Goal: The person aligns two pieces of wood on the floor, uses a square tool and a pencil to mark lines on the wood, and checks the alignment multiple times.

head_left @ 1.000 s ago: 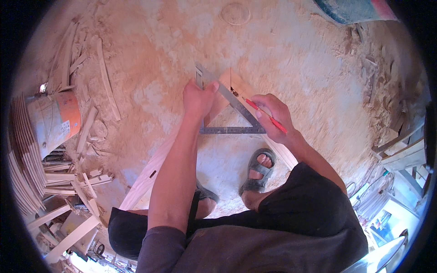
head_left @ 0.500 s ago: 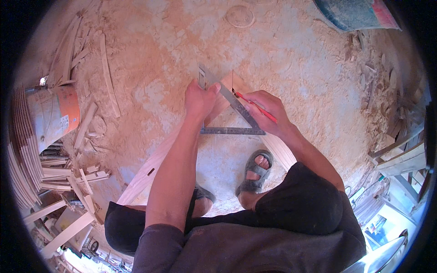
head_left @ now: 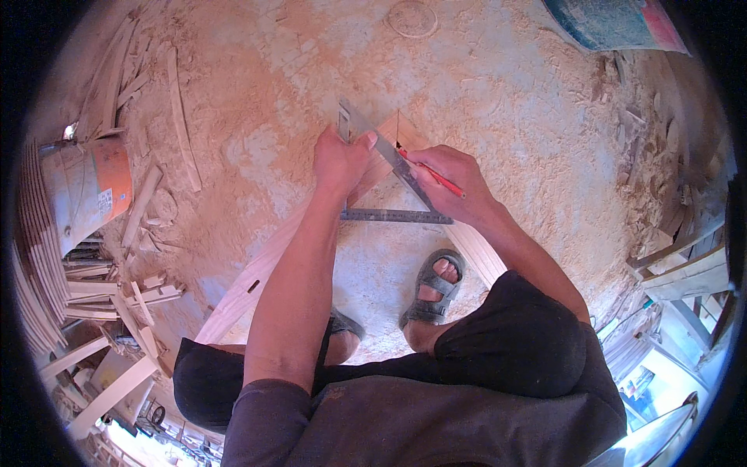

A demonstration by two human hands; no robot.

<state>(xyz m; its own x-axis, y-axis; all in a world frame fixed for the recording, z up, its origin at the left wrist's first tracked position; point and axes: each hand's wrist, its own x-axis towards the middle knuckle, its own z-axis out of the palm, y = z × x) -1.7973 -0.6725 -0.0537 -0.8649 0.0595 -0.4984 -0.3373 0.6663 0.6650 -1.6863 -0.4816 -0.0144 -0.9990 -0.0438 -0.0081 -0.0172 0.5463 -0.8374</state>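
Note:
Two pale wooden boards meet in a corner in front of me; the left board (head_left: 233, 303) has a small dark slot, and the right board (head_left: 480, 255) runs back toward my knee. Across them lies a metal triangle square (head_left: 397, 216) with a marked lower edge. My left hand (head_left: 340, 162) grips it near its upper end, thumb on top and the other fingers partly hidden. Pinched in my right hand (head_left: 457, 175) is a red pencil (head_left: 445, 182), its tip end at the square's slanted edge, close to a dark line on the wood.
Dusty floor lies around my sandalled feet (head_left: 433, 288). Wood offcuts (head_left: 117, 300) and an orange-and-white bucket (head_left: 113, 179) are at the left. A dark teal container (head_left: 615, 23) is at the far right, and a wooden frame (head_left: 689, 272) stands at the right edge.
The view has shifted slightly. My right hand and the pencil have moved a little up and left along the square, while my left hand keeps its hold.

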